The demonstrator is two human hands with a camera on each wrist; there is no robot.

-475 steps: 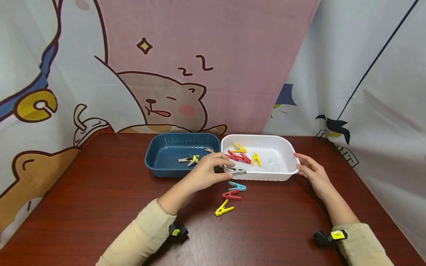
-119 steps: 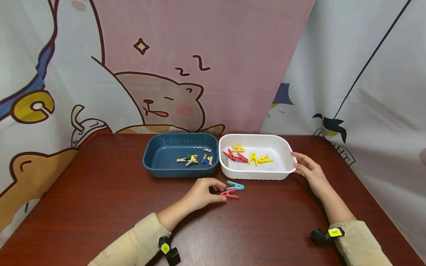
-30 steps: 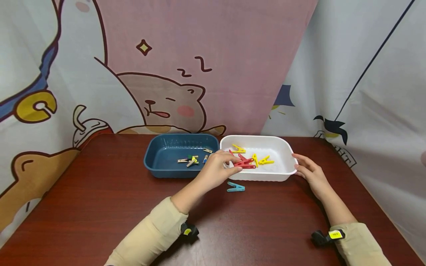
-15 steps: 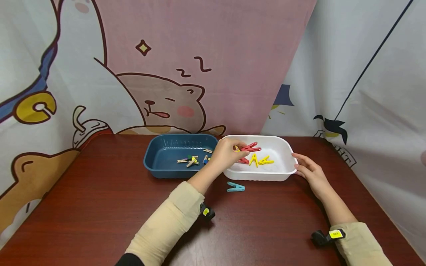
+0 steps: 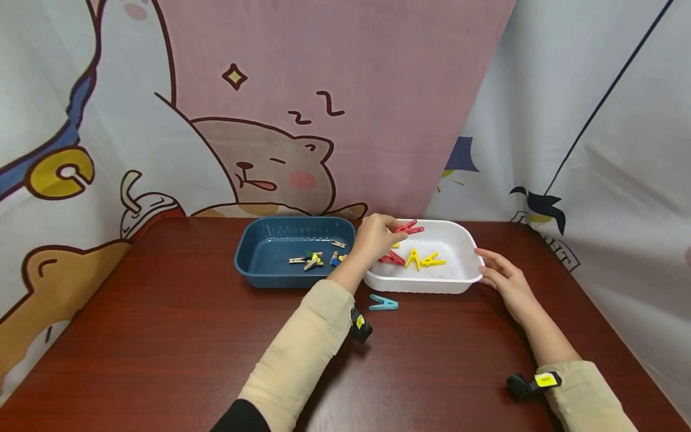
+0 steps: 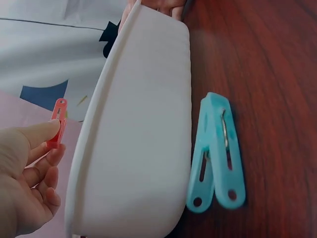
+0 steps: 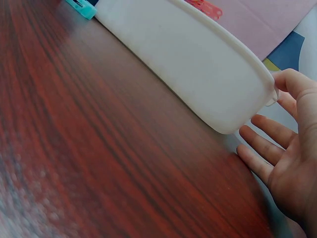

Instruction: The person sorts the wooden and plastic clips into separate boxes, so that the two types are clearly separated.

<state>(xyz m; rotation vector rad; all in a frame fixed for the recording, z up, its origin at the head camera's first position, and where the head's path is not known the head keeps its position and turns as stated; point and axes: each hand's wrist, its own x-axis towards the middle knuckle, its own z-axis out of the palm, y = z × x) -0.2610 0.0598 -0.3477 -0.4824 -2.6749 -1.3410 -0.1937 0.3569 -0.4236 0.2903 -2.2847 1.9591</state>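
Note:
My left hand [image 5: 375,237] is over the back left of the white plastic tray [image 5: 464,281]. Its thumb and fingertips pinch a red clothespin [image 5: 411,227], seen upright above the rim in the left wrist view. My right hand [image 5: 507,283] holds the tray's right end, thumb and finger at the rim, the lower fingers stretched loosely below it in the right wrist view. Inside the tray lie another red clothespin [image 5: 392,258] and yellow clothespins [image 5: 412,260], partly hidden by the left hand. A light blue clothespin [image 5: 384,302] lies on the table before the tray.
A dark blue tray [image 5: 264,280] touches the white one's left side. Several small wooden clothespins [image 5: 312,261], some with coloured decoration, lie in it. The brown table [image 5: 178,324] ends at a patterned cloth backdrop [image 5: 405,120].
My left hand has picked the red clothespin off the table and carried it into the white tray, toward its back. Earlier, a yellow one went in too. The right hand stays put.

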